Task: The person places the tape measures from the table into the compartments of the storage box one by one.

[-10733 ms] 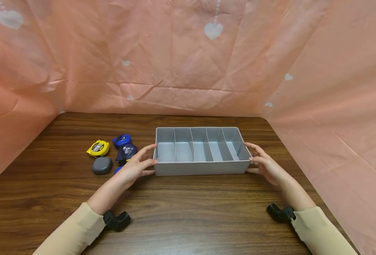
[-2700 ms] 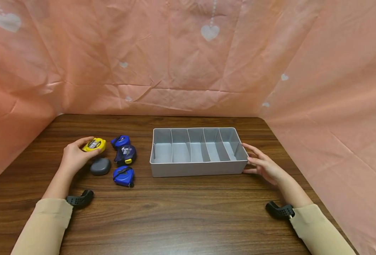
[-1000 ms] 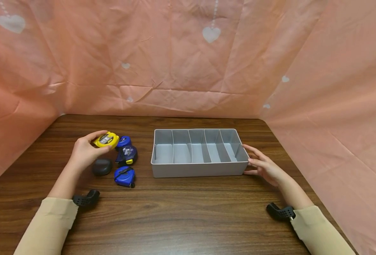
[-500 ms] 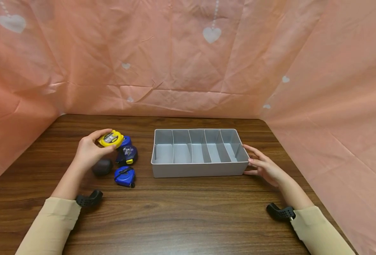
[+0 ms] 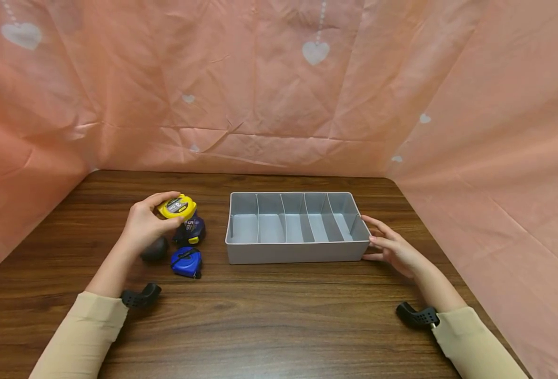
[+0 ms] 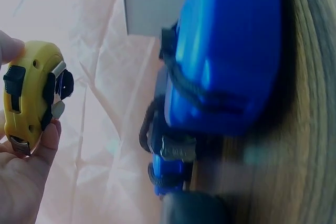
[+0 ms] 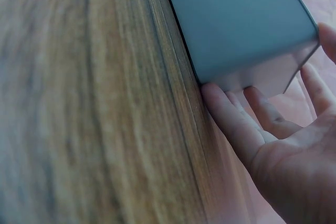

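Note:
My left hand (image 5: 146,223) holds a yellow tape measure (image 5: 178,207) between thumb and fingers, raised above the table. In the left wrist view the yellow tape measure (image 6: 32,90) shows its side with a black lock button. Below it are a dark blue tape measure (image 5: 192,231) and, nearer me, a bright blue tape measure (image 5: 186,261). Another blue one behind is mostly covered by the yellow one. My right hand (image 5: 397,247) rests spread fingertips against the right end of a grey box (image 5: 297,252) with several compartments, all bare inside.
A rounded dark grey case (image 5: 155,249) lies under my left wrist, partly hidden. The wooden table (image 5: 279,316) runs up to pink cloth (image 5: 260,105) hanging at the back and sides.
My left hand reached over from the box, picked up the yellow tape measure and lifted it to the right, over the blue ones. My right hand stays at the box's end.

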